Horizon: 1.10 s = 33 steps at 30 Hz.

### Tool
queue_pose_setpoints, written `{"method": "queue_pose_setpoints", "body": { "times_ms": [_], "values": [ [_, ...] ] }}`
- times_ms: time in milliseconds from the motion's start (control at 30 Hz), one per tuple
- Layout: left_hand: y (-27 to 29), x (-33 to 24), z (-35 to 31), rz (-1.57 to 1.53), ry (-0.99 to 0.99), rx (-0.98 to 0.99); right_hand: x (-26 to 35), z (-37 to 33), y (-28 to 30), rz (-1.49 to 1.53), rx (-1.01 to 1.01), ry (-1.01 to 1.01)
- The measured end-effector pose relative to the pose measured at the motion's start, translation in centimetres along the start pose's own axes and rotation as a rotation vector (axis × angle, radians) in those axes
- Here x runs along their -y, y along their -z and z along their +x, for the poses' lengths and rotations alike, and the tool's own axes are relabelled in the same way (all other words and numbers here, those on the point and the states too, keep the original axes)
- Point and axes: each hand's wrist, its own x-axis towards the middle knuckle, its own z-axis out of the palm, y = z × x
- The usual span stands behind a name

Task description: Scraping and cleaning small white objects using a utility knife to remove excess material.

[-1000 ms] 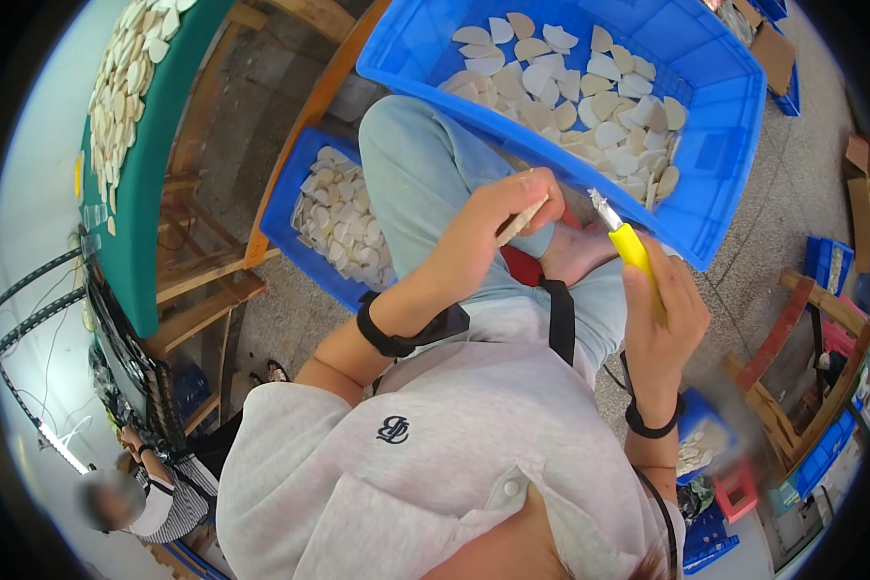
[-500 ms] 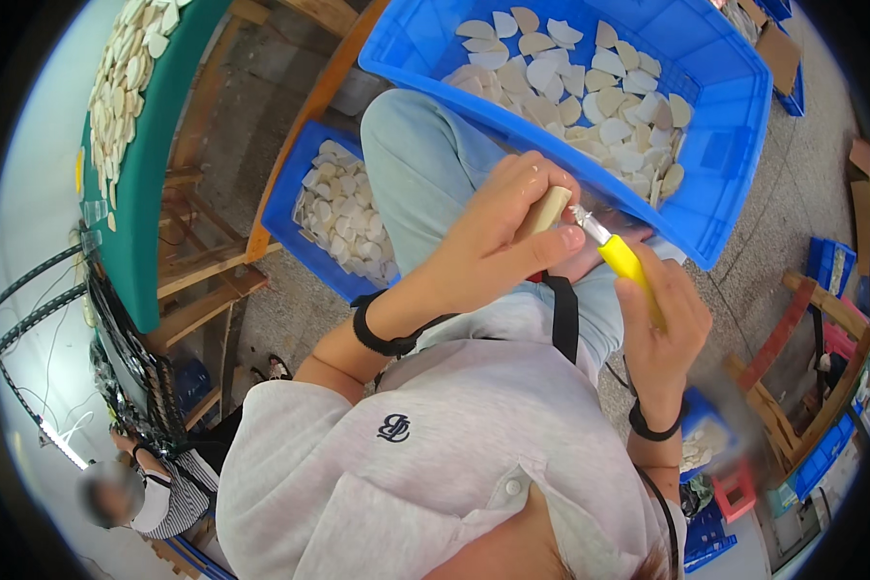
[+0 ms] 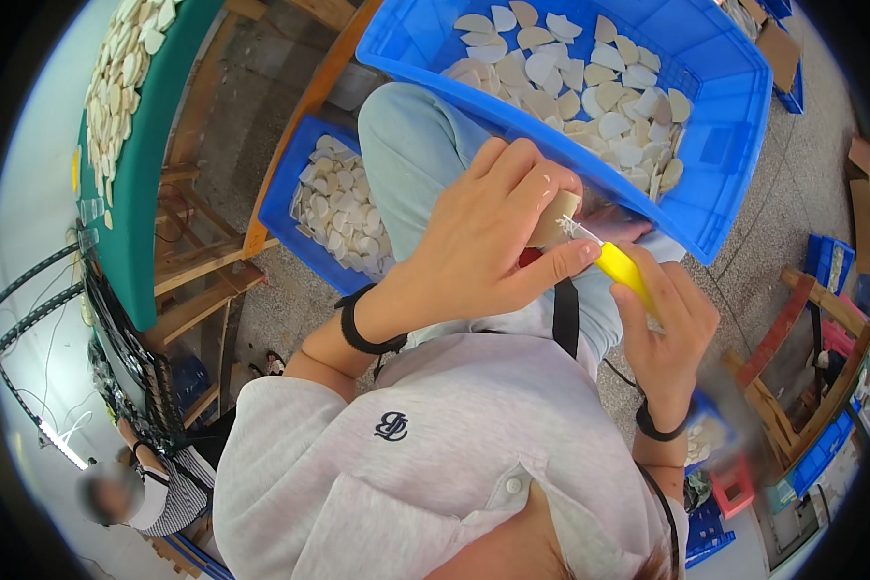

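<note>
Raised slightly, left hand [image 3: 483, 242] grips a tan piece [image 3: 555, 220]; right hand [image 3: 669, 333] clamps a yellow-handled knife [image 3: 621, 268] above the blue crate [image 3: 720, 145].

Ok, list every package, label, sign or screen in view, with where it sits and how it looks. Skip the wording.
Screens and signs: none visible.
Embroidered emblem: small dark mark on the chest of the person's pale grey top.
Cardboard box: brown, flat, upper right beyond the large blue crate.
Cardboard piece: brown, at the right rim on the floor.
Small blue crates: stacked at the right, plain.
</note>
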Motion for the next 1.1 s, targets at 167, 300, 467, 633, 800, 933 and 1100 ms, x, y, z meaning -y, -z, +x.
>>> {"method": "queue_pose_setpoints", "body": {
  "times_ms": [167,300,467,633,800,933,1100],
  "values": [
    [0.0,-0.1,0.0,-0.043,0.014,0.009,-0.2,-0.2,-0.3,-0.071,-0.024,0.047],
    [0.0,0.0,-0.1,-0.077,0.045,0.049,-0.2,-0.3,-0.5,-0.114,-0.054,0.072],
    [-0.7,0.1,-0.4,-0.261,0.105,0.02,-0.2,-0.5,-1.4,-0.11,-0.132,0.025],
    [-1.0,-0.1,-0.2,-0.401,0.177,0.043,0.2,-0.2,-1.2,0.049,-0.158,-0.033],
    [-1.3,-0.1,-0.2,-0.51,0.201,0.002,0.2,-0.3,-1.0,0.081,-0.09,-0.016],
    [-1.7,0.1,-0.3,-0.549,0.2,-0.013,0.2,-0.3,-1.0,0.082,-0.079,-0.015],
    [-1.7,0.3,-0.2,-0.488,0.14,-0.046,0.3,-0.2,-0.8,0.019,-0.067,0.008]
  ]
}}
